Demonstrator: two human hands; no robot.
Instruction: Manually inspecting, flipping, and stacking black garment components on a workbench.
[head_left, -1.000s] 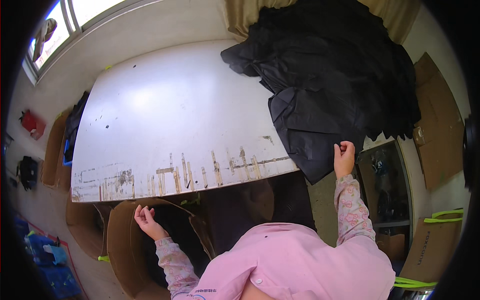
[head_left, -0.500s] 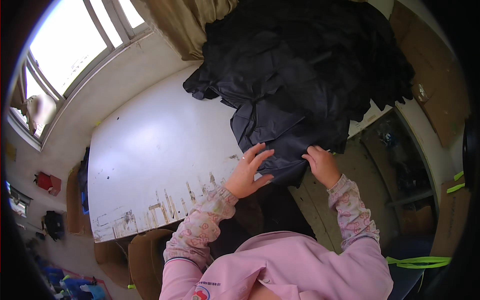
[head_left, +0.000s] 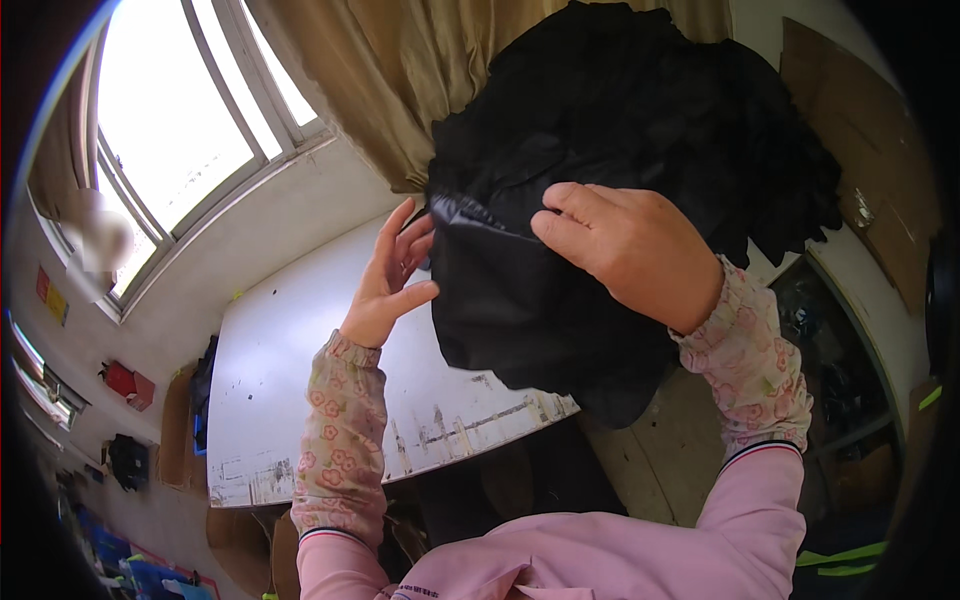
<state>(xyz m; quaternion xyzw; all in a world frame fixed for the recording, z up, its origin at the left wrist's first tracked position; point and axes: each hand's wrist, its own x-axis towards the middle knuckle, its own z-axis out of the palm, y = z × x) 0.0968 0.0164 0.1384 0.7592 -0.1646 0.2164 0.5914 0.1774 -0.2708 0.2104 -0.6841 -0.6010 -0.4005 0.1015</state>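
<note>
Black leather hides (head_left: 640, 120) with ragged edges lie heaped over the far right of the white table. My right hand (head_left: 630, 245) is raised over the heap, thumb and fingers pinched on the edge of a smooth black leather hide (head_left: 540, 310). That hide hangs from the pinch toward the table's near edge, and its upper edge is folded and shiny. My left hand (head_left: 390, 275) is beside the hide's left edge with fingers spread and thumb out. Its fingertips are close to the fold; whether they touch it I cannot tell.
The white table (head_left: 310, 330) has a scuffed, stained front edge. A tan curtain (head_left: 380, 80) hangs behind, next to a bright window (head_left: 170, 110). Cardboard (head_left: 850, 120) leans at the right wall. Under the table stand brown boxes (head_left: 237, 540).
Both hands have risen away from me; the right has brought up the hide's edge, and the left has moved left. The hide now hangs in front of the heap. The view has shifted slightly.
</note>
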